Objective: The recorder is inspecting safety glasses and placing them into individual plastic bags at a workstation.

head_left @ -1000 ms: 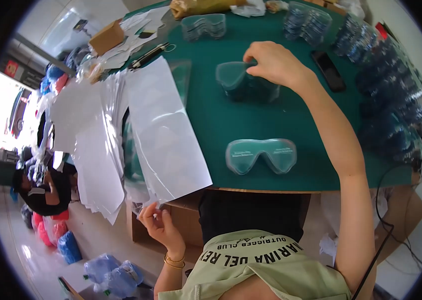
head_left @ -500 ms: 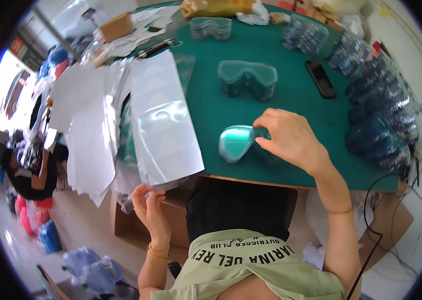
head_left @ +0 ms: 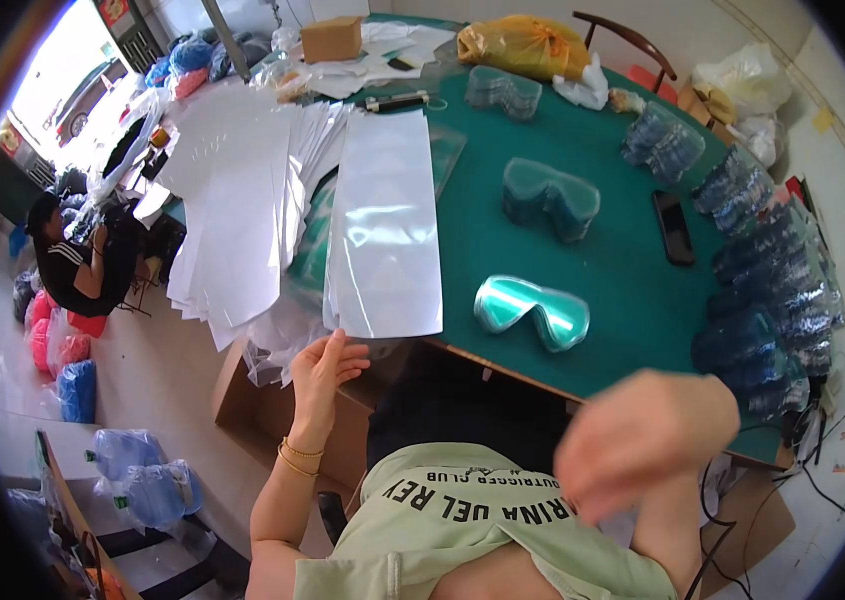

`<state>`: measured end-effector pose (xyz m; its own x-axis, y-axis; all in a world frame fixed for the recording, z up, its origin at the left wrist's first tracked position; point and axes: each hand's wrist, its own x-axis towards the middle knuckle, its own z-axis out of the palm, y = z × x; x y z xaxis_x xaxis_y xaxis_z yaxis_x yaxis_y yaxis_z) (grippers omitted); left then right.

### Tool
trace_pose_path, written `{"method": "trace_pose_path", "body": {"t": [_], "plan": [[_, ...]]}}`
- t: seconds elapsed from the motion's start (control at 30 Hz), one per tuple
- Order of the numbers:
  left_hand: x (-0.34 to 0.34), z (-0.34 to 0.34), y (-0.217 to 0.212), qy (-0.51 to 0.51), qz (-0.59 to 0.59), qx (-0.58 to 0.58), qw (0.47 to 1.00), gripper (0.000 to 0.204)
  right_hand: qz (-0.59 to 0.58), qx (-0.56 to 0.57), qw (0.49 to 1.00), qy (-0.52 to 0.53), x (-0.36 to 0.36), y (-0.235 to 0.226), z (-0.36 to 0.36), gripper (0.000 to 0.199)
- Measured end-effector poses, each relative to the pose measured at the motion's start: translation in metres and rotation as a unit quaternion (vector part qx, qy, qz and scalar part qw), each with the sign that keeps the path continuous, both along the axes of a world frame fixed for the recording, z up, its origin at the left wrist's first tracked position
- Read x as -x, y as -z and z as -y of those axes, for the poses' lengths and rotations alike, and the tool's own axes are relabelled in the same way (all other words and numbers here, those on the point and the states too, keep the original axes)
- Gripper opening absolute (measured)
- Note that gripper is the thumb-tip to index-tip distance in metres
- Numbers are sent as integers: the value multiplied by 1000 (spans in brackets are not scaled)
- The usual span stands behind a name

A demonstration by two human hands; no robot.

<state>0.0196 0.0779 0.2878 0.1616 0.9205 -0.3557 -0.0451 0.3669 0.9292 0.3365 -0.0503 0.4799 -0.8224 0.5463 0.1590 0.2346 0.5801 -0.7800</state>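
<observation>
Beside the bottom corner of a stack of glossy clear-and-white plastic sheets [head_left: 388, 230], my left hand [head_left: 321, 370] has its fingers apart, the fingertips at the sheets' near edge. My right hand [head_left: 633, 440] is blurred by motion in front of my body, off the table's near edge; its fingers cannot be made out. On the green tabletop near that edge lies a shiny goggle-shaped clear plastic lens [head_left: 535, 312], untouched. A thicker stack of the same goggle lenses [head_left: 551, 198] stands behind it, and a smaller stack [head_left: 505, 93] farther back.
Several stacks of bluish lenses [head_left: 768, 290] line the table's right side. A black phone [head_left: 674, 228] lies near them. White sheets [head_left: 233, 200] spread over the left. A yellow bag [head_left: 523, 48] sits at the back. Another person [head_left: 83, 255] sits at far left.
My right hand has let go of the goggle lens and moved down and right, off the table. My left hand stays by the sheets' corner. The view has shifted.
</observation>
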Motion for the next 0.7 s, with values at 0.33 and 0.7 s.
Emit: {"method": "trace_pose_path", "body": {"t": [0.33,0.7], "plan": [[13,-17,-1,39,-31,-31,998,24,-170,-35,863,-475,-44,-79,66,37],[-5,-28,-25,88,93,83,988,20,11,-68,924,376,94,109,-87,25]]}}
